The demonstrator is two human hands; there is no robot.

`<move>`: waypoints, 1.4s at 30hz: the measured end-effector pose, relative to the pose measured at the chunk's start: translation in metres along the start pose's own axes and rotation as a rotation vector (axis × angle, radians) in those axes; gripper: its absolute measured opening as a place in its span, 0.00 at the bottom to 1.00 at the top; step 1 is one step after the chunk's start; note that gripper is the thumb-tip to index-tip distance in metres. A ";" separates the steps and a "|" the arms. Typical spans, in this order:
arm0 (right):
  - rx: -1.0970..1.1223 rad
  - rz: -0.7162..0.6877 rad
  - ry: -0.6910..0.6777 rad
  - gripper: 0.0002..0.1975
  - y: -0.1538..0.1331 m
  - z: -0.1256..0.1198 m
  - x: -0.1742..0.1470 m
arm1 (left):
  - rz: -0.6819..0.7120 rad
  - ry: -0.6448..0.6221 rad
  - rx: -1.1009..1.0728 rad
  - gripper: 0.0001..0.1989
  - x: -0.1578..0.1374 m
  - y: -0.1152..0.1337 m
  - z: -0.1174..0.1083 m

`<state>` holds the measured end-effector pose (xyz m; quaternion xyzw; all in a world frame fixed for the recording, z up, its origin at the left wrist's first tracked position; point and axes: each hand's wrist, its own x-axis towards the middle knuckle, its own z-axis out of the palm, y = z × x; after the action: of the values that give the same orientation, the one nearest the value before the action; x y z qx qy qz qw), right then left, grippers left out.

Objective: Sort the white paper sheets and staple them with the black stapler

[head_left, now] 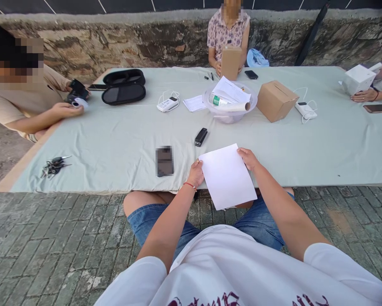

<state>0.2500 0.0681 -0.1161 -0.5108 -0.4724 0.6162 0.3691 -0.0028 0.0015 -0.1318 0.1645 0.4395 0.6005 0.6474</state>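
Note:
A white sheet of paper [228, 178] is held tilted over the near edge of the table, its lower part above my lap. My left hand [196, 172] pinches its upper left corner, thumb on top. At the upper right corner, my right hand [247, 158] grips the paper in the same way. Whether it is one sheet or a thin stack, I cannot tell. Just beyond the paper lies a black stapler [200, 137]. To the left of my left hand rests a dark phone [164, 161], partly blurred out.
A plastic basin [229, 115] with papers and a roll stands beyond the stapler, beside a cardboard box [275, 102]. Keys [54, 166], an open black case [124, 94] and white power banks [168, 104] lie about. Other people sit left, opposite and right.

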 end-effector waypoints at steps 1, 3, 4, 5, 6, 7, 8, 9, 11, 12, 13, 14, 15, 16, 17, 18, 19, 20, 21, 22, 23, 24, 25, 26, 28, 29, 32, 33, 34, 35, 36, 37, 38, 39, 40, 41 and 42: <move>0.030 0.020 -0.027 0.17 0.001 -0.002 -0.003 | 0.003 0.017 -0.004 0.07 0.001 0.000 0.000; 0.060 0.064 -0.086 0.18 0.003 -0.008 -0.013 | 0.011 0.043 0.000 0.06 0.003 0.000 0.001; 0.058 0.086 -0.109 0.19 0.004 -0.010 -0.019 | 0.015 0.049 0.006 0.06 0.004 0.001 0.001; 0.051 0.106 -0.130 0.19 0.005 -0.013 -0.025 | 0.018 0.053 0.013 0.07 0.005 0.001 0.001; 0.043 0.120 -0.144 0.19 0.006 -0.015 -0.031 | 0.020 0.054 0.020 0.07 0.005 0.001 0.002; 0.035 0.132 -0.151 0.19 0.008 -0.017 -0.038 | 0.021 0.056 0.026 0.08 0.005 0.001 0.002; 0.027 0.141 -0.150 0.19 0.009 -0.018 -0.044 | 0.024 0.058 0.029 0.09 0.005 0.000 0.002; 0.021 0.147 -0.146 0.19 0.011 -0.019 -0.049 | 0.028 0.062 0.030 0.09 0.005 0.000 0.002; 0.009 0.149 -0.130 0.18 0.013 -0.019 -0.057 | 0.036 0.058 0.028 0.09 0.005 -0.002 0.003; -0.001 0.146 -0.118 0.18 0.015 -0.019 -0.059 | 0.038 0.053 0.026 0.09 0.005 -0.002 0.003; -0.015 0.141 -0.103 0.18 0.016 -0.019 -0.061 | 0.038 0.048 0.024 0.08 0.005 -0.002 0.003; -0.034 0.137 -0.082 0.18 0.016 -0.018 -0.062 | 0.035 0.042 0.022 0.08 0.005 -0.002 0.003; -0.059 0.133 -0.058 0.18 0.016 -0.017 -0.063 | 0.029 0.040 0.018 0.07 0.005 -0.001 0.003; -0.088 0.130 -0.031 0.17 0.016 -0.016 -0.064 | 0.021 0.038 0.013 0.07 0.005 0.000 0.002; -0.118 0.125 -0.007 0.17 0.015 -0.015 -0.065 | 0.014 0.037 0.008 0.06 0.004 0.002 0.001; -0.146 0.118 0.012 0.17 0.014 -0.014 -0.066 | 0.010 0.033 0.004 0.06 0.004 0.004 0.001; -0.171 0.110 0.026 0.17 0.013 -0.012 -0.067 | 0.006 0.027 0.002 0.05 0.004 0.007 0.000; -0.191 0.099 0.038 0.17 0.012 -0.010 -0.069 | 0.002 0.020 0.000 0.05 0.003 0.009 -0.002; -0.207 0.087 0.048 0.17 0.011 -0.009 -0.071 | -0.006 0.014 -0.005 0.05 0.003 0.011 -0.003; -0.219 0.074 0.059 0.18 0.010 -0.007 -0.072 | -0.016 0.010 -0.015 0.05 0.003 0.012 -0.004; -0.226 0.060 0.072 0.18 0.009 -0.005 -0.073 | -0.024 0.010 -0.030 0.05 0.002 0.013 -0.005; -0.228 0.046 0.089 0.18 0.009 -0.003 -0.074 | -0.029 0.006 -0.045 0.05 0.002 0.013 -0.005; -0.225 0.031 0.111 0.18 0.008 -0.001 -0.074 | -0.031 -0.009 -0.055 0.05 0.001 0.013 -0.006; -0.218 0.017 0.137 0.19 0.007 0.000 -0.074 | -0.034 -0.036 -0.057 0.05 -0.001 0.013 -0.006; -0.201 -0.005 0.191 0.19 0.005 0.001 -0.072 | -0.056 -0.123 -0.032 0.07 -0.006 0.011 -0.005; -0.194 -0.010 0.213 0.19 0.004 0.001 -0.070 | -0.075 -0.168 -0.011 0.08 -0.009 0.010 -0.005; -0.181 -0.004 0.253 0.18 0.002 -0.001 -0.066 | -0.122 -0.245 0.033 0.11 -0.021 0.007 -0.002; -0.176 -0.001 0.265 0.17 0.002 -0.001 -0.064 | -0.139 -0.257 0.044 0.10 -0.024 0.006 -0.001; -0.168 -0.001 0.280 0.17 0.003 -0.002 -0.063 | -0.160 -0.263 0.056 0.09 -0.027 0.005 0.000; -0.157 -0.005 0.295 0.17 0.004 -0.001 -0.062 | -0.187 -0.257 0.071 0.08 -0.029 0.004 0.001; -0.145 -0.013 0.307 0.17 0.005 -0.001 -0.062 | -0.216 -0.241 0.089 0.07 -0.030 0.003 0.001; -0.133 -0.021 0.317 0.17 0.006 0.000 -0.061 | -0.243 -0.215 0.107 0.06 -0.031 0.003 0.001; -0.123 -0.028 0.324 0.17 0.007 0.001 -0.060 | -0.264 -0.184 0.123 0.06 -0.032 0.002 0.001; -0.114 -0.035 0.328 0.17 0.008 0.003 -0.060 | -0.281 -0.154 0.134 0.06 -0.033 0.001 0.001; -0.107 -0.040 0.334 0.18 0.009 0.004 -0.060 | -0.297 -0.133 0.140 0.07 -0.034 0.000 0.001; -0.105 -0.044 0.343 0.18 0.009 0.006 -0.060 | -0.307 -0.125 0.143 0.08 -0.036 -0.001 0.000; -0.105 -0.046 0.353 0.18 0.010 0.007 -0.060 | -0.309 -0.124 0.145 0.10 -0.038 -0.003 0.000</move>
<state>0.2555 0.0079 -0.1086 -0.6186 -0.4434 0.4829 0.4331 0.0029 -0.0340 -0.1198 0.1778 0.4610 0.4495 0.7442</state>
